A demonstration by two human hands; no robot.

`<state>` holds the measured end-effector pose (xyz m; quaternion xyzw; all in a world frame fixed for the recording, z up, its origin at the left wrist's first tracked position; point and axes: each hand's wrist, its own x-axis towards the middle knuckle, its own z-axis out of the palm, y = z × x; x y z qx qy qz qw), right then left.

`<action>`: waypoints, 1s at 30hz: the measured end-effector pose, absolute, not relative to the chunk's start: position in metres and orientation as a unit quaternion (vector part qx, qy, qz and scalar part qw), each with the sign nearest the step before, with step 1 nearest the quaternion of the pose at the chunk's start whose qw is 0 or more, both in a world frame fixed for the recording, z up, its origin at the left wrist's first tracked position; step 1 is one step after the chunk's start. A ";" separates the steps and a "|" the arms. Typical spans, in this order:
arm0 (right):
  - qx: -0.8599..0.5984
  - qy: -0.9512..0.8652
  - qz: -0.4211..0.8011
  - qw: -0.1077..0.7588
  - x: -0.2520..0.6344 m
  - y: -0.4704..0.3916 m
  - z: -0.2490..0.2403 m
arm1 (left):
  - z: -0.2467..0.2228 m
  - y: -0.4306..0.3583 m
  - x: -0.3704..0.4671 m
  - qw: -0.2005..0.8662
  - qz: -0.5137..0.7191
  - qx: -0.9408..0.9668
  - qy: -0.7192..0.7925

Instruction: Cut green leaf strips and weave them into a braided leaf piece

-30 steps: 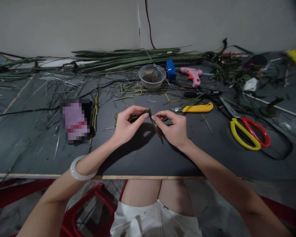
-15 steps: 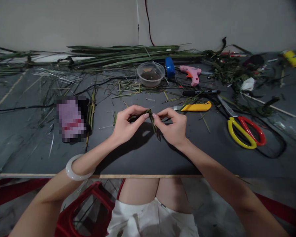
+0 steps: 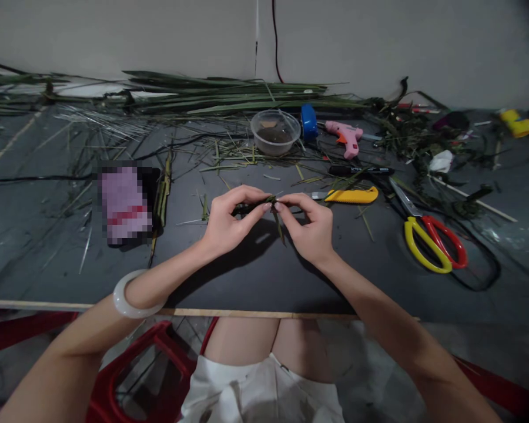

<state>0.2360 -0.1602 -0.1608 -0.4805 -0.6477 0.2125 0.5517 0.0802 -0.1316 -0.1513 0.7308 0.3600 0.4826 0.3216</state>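
Both hands meet above the dark table (image 3: pixel 255 282), fingertips almost touching. My left hand (image 3: pixel 235 220) is closed in a pinch on a green leaf strip (image 3: pixel 281 228), whose narrow end hangs down between the hands. From the other side, my right hand (image 3: pixel 308 223) pinches the same leaf strip between thumb and forefinger. Part of the green piece is hidden behind the left fingers. Just beyond the right hand lies a yellow utility knife (image 3: pixel 352 195), its blade end towards the fingers. A thin metal rod (image 3: pixel 191 222) rests left of the left hand.
Scissors (image 3: pixel 436 244) with red and yellow handles lie right. Behind are a black marker (image 3: pixel 361 171), a pink glue gun (image 3: pixel 346 136), a blue tape roll (image 3: pixel 308 121) and a clear plastic bowl (image 3: pixel 275 132). Long green leaves (image 3: pixel 229 94) line the wall. A blurred-out phone-like object (image 3: pixel 126 205) lies left.
The fingertips have drawn closer together around the leaf strip, and its hanging end has shifted slightly. The camera view has turned a little.
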 end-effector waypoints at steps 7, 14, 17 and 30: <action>-0.484 -0.632 0.199 0.571 0.236 -0.159 -0.163 | -0.151 -0.131 0.080 0.306 0.475 0.734 0.377; -0.482 -0.570 0.285 0.601 0.232 -0.155 -0.168 | -0.154 -0.133 0.081 0.345 0.460 0.720 0.390; -0.485 -0.583 0.280 0.589 0.234 -0.153 -0.167 | -0.154 -0.131 0.081 0.345 0.455 0.717 0.399; -0.462 -0.627 0.231 0.583 0.239 -0.151 -0.165 | -0.155 -0.128 0.082 0.374 0.439 0.704 0.415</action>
